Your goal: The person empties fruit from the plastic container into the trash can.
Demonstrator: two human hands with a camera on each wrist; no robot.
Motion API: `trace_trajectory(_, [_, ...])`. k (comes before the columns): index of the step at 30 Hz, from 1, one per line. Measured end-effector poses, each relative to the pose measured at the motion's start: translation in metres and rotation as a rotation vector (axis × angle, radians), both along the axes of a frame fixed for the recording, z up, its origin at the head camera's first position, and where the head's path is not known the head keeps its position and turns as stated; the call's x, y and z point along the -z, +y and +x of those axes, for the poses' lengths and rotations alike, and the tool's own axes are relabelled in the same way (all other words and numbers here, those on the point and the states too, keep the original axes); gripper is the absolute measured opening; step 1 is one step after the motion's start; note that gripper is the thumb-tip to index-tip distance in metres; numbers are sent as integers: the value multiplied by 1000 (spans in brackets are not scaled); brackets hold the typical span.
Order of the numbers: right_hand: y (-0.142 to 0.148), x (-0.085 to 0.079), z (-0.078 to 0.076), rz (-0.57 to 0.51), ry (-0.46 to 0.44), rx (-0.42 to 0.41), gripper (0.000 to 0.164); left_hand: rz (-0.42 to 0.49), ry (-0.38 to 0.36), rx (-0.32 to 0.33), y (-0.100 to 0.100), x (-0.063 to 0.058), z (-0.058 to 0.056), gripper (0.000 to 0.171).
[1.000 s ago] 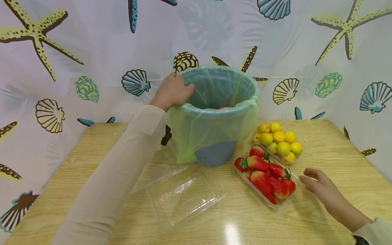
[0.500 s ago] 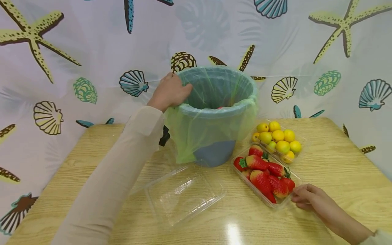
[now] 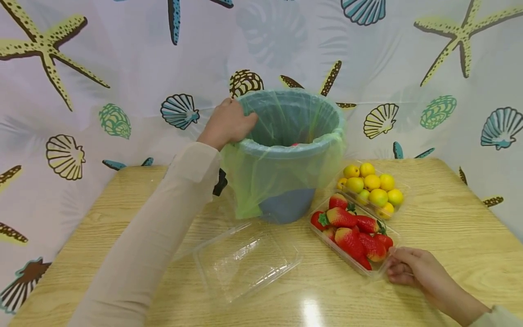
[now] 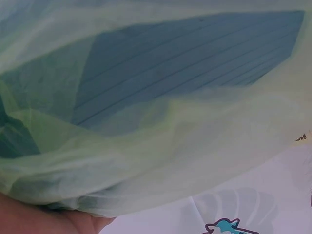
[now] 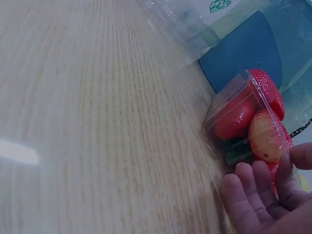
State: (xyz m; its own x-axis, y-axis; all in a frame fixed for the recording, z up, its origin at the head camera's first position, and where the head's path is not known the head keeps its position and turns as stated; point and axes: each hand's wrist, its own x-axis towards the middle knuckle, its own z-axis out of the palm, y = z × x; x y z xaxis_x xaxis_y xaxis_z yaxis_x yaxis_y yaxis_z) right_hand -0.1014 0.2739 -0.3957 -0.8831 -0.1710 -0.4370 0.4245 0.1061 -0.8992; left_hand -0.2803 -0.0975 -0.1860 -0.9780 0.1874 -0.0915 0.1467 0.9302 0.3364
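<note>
A blue trash can (image 3: pixel 286 206) lined with a thin yellow-green bag (image 3: pixel 249 186) stands at the back middle of the table. My left hand (image 3: pixel 229 121) grips its left rim through the bag, and some red shows inside. In the left wrist view, the hand (image 4: pixel 73 222) is at the bottom edge under the bag's folds. To the right of the can sits a clear plastic box (image 3: pixel 347 261) full of red strawberries (image 3: pixel 352 245). The thumb and fingers of my right hand (image 3: pixel 422 274) pinch the box's near right corner. In the right wrist view, the thumb is at the rim.
Behind the strawberries, a clear box of yellow lemons (image 3: pixel 372 188) stands close against their box. An unfilled clear plastic box (image 3: pixel 249 259) lies in front of the trash can. A patterned curtain (image 3: pixel 139 54) hangs behind the wooden table (image 3: pixel 335 304).
My right hand has come in from the right and taken hold of the strawberry box's corner. That box has shifted slightly, its strawberries with it. The left hand stays on the rim.
</note>
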Motion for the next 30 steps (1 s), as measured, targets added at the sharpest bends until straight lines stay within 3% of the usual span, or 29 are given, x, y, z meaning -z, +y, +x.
trace_trajectory(6, [-6, -4, 1, -22, -56, -20, 31, 4, 19, -1, -1, -1, 2, 64])
trace_trajectory(12, [-11, -10, 1, 15, -86, 82, 25, 8, 27, -7, -2, -2, 4, 61])
trace_trajectory(22, [-5, -8, -5, -406, -196, 274, 23, -14, 18, 6, -2, -2, 2, 62])
trace_trajectory(30, [-2, 3, -8, -486, -192, 261, 22, -7, 9, 7, -2, 0, 1, 67])
